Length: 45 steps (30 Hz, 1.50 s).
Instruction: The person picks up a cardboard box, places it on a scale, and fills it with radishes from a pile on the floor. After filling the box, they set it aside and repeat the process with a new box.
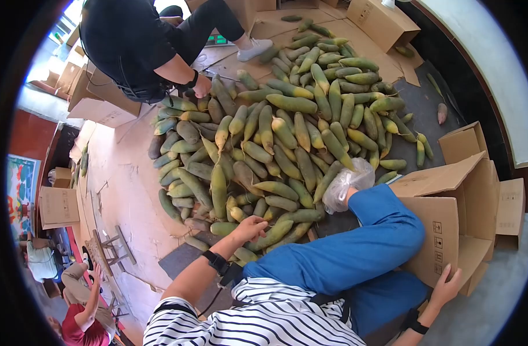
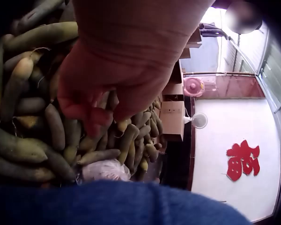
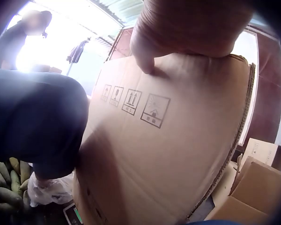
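A big heap of green radishes (image 1: pixel 275 132) covers the floor in the head view. My left hand (image 1: pixel 250 229) hovers at the heap's near edge, close over a long green radish (image 1: pixel 274 235), its fingers loosely curled. In the left wrist view, that hand (image 2: pixel 103 89) shows nothing between thumb and fingers. At the right, my right hand (image 1: pixel 446 286) grips the rim of an upright cardboard box (image 1: pixel 422 230). The right wrist view shows the thumb against the box's printed side (image 3: pixel 164 140), while the other fingers are largely hidden beyond the edge.
My raised knee in blue trousers (image 1: pixel 356 236) lies between the hands, the foot in a plastic bag (image 1: pixel 347 184). Another person in black (image 1: pixel 128 46) sits across the heap beside a scale (image 1: pixel 216 40). More cardboard boxes (image 1: pixel 382 23) stand around, and further people sit at left.
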### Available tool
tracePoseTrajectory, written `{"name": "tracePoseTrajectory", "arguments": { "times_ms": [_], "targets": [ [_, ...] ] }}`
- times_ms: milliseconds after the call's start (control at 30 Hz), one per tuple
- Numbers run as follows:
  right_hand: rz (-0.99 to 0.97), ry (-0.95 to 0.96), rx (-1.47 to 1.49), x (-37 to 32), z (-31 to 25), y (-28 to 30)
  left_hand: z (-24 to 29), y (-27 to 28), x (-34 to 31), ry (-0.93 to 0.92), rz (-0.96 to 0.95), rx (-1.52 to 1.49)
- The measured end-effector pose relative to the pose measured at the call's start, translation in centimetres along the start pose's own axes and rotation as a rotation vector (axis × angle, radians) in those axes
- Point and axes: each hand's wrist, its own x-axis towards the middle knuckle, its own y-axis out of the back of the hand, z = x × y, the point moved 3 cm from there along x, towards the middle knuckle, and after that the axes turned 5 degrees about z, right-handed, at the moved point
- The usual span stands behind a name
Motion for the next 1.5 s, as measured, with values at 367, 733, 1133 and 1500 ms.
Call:
{"name": "tracePoseTrajectory", "arguments": {
  "times_ms": [367,733,1133,1500],
  "targets": [
    [-0.01,-0.005,-0.028,-0.2,0.8,-0.2,-4.7,9.9,5.5,0.04,0.356,0.176],
    [-0.027,-0.058,-0.044,-0.1,0.2,0.1,-0.8,18.4,11.3,-0.198,0.983,0.793],
    [0.012,-0.051,-0.037,-0.4,-0.5,0.5,0.2,13.4,11.3,-0.162,0.887,0.895],
    [0.132,0.051,-0.062,-0.3,-0.9,0.7,6.4,6.8,-1.6,-0.752,0.576,0.343]
  ]
}}
